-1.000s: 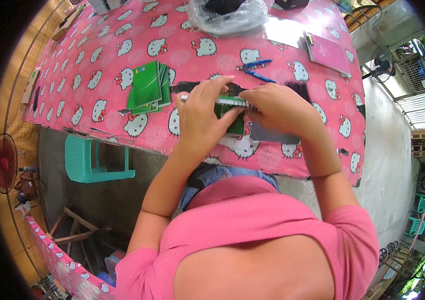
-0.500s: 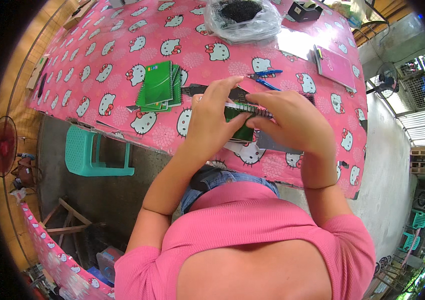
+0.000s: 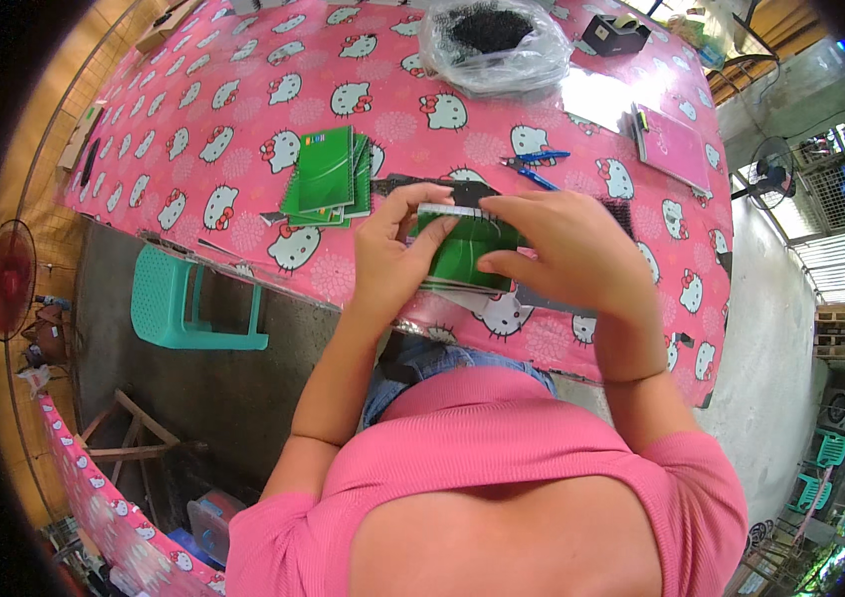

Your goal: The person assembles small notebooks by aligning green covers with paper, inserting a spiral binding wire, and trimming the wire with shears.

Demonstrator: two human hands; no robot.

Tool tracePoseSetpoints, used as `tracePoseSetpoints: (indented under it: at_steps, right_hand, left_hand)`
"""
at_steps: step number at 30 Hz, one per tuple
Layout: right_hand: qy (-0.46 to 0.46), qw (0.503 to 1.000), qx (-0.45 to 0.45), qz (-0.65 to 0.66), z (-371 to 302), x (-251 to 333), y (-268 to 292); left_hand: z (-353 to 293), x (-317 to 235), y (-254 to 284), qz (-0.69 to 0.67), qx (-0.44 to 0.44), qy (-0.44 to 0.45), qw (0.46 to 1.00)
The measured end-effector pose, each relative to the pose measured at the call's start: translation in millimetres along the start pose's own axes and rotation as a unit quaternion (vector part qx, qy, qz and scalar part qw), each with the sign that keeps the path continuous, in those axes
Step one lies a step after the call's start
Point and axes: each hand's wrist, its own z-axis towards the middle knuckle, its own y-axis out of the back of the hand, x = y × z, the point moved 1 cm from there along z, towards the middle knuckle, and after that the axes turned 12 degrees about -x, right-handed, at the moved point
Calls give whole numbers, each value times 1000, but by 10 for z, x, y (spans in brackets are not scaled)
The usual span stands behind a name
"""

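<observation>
A small green notebook (image 3: 469, 254) is held between my two hands near the table's front edge, its cover facing up. My left hand (image 3: 394, 261) grips its left side, thumb across the cover and fingers at the top edge. My right hand (image 3: 573, 249) closes on its upper right corner, with thumb and fingers on the cover and edge. Left of my hands lies a small stack of green spiral notebooks (image 3: 325, 179). Beyond my right hand, blue-handled pliers (image 3: 540, 164) rest on the tablecloth.
A pink patterned cloth covers the table (image 3: 233, 129). At the back are a clear plastic bag of black coils (image 3: 490, 45) and a black tape dispenser (image 3: 615, 36). A pink notebook (image 3: 671, 149) lies to the right. A teal stool (image 3: 188, 298) stands at the left.
The notebook between my hands has turned so that more of its green cover shows. My left hand has shifted a little to the left and lower.
</observation>
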Motion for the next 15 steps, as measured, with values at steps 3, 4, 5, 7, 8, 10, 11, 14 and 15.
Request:
tracePoseSetpoints:
  at_steps: [3,4,5,7,8,10,11,14,15]
  right_hand:
    - [4,999,29,-31,22,-35,-64]
    - [1,998,37,-42,61,-14,-60]
    - [10,999,-35,17,-9,99,82]
    - [18,999,45,-14,197,49,6]
    - [19,992,120,-44,240,31,-19]
    - [25,997,75,-26,172,78,69]
    - [35,999,32,-7,154,109,125]
    - [44,998,41,-4,230,39,-29]
    - [43,995,87,-25,235,5,-75]
  left_hand:
    - [21,18,-6,-53,1,-31,998]
    - [12,65,15,-53,-7,-30,998]
    - [8,126,40,-100,-16,-28,994]
    - [64,124,39,-147,-38,6,988]
    - [54,124,21,-147,-33,8,989]
    - [24,166,19,-124,-17,6,992]
    - [-21,191,45,-165,-29,22,986]
    - [46,191,40,-143,-70,-29,987]
    - [45,158,23,-99,-65,-57,991]
